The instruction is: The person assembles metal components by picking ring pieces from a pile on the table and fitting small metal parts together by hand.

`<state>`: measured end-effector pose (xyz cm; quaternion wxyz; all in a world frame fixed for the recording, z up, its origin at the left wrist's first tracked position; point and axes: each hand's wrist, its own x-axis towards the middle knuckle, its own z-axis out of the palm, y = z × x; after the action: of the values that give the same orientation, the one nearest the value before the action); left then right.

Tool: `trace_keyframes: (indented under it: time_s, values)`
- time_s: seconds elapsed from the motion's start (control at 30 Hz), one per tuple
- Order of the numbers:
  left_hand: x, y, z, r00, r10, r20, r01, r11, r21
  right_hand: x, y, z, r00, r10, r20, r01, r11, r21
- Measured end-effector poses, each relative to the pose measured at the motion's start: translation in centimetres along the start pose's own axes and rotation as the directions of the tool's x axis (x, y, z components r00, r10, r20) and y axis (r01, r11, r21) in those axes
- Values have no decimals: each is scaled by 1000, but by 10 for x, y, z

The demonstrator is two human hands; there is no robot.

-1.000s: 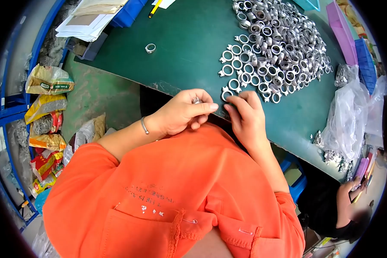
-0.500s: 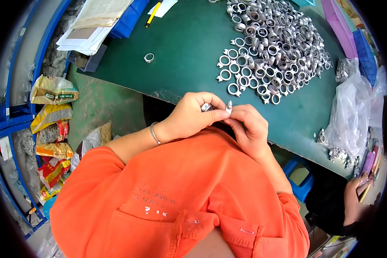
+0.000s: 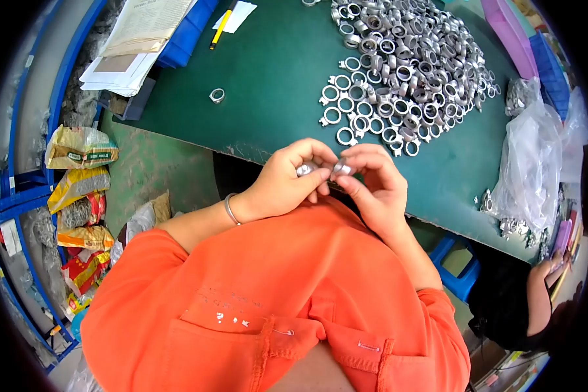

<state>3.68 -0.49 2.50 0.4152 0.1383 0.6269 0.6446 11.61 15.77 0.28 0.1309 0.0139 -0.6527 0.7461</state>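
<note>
Both hands are close together in front of my chest, at the near edge of the green table. My left hand (image 3: 287,179) has its fingers curled round a shiny metal ring (image 3: 305,169), mostly hidden by the fingers. My right hand (image 3: 375,186) pinches a second metal ring (image 3: 342,169) between thumb and fingers, close to the left fingertips. Beyond the hands a large heap of metal rings (image 3: 415,68) with small lugs is spread on the table. One ring (image 3: 217,96) lies apart from it on the left.
Papers (image 3: 134,42) rest over a blue bin (image 3: 188,36) at back left, beside a yellow marker (image 3: 223,26). Clear plastic bags (image 3: 529,170) and small metal parts (image 3: 515,227) are at right. Another person's hand (image 3: 550,266) shows at lower right. Shelving with sacks (image 3: 81,147) stands left.
My right hand has drawn slightly away from the left fingertips, and the ring in it has turned to show its broad side. The view has shifted a little.
</note>
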Motion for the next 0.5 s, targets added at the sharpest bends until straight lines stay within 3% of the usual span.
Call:
trace_keyframes:
  time_s: [0.03,0.07,0.1,0.13,0.23,0.3,0.37,0.47,0.5]
  values:
    - [1,0,-1,1000,6,-2,-6,1000,2,1,-1,-3,994,-107,33,111,968,-226]
    - [2,-2,-3,996,-86,20,88,957,-278,2,-3,-2,983,-171,69,184,929,-320]
    - [3,-4,-4,984,-166,69,177,827,-533,2,-5,-1,967,-230,110,255,876,-409]
    - [4,-6,-7,980,-147,136,199,787,-583,-1,-6,4,973,-217,83,232,894,-384]
    - [5,-12,-9,985,-123,123,168,855,-490,2,0,2,967,-254,37,248,889,-384]
    - [3,-7,-7,989,-130,69,147,892,-427,1,1,6,989,-112,-94,85,964,-252]
    - [3,-4,-7,999,-43,-27,35,970,-242,2,3,2,995,-87,-51,74,972,-224]
    - [2,3,-8,998,55,-24,-57,994,-97,-3,7,2,991,136,-18,-135,989,57]
    - [3,2,-8,998,54,-25,-57,993,-100,-4,4,2,990,139,-16,-137,989,56]
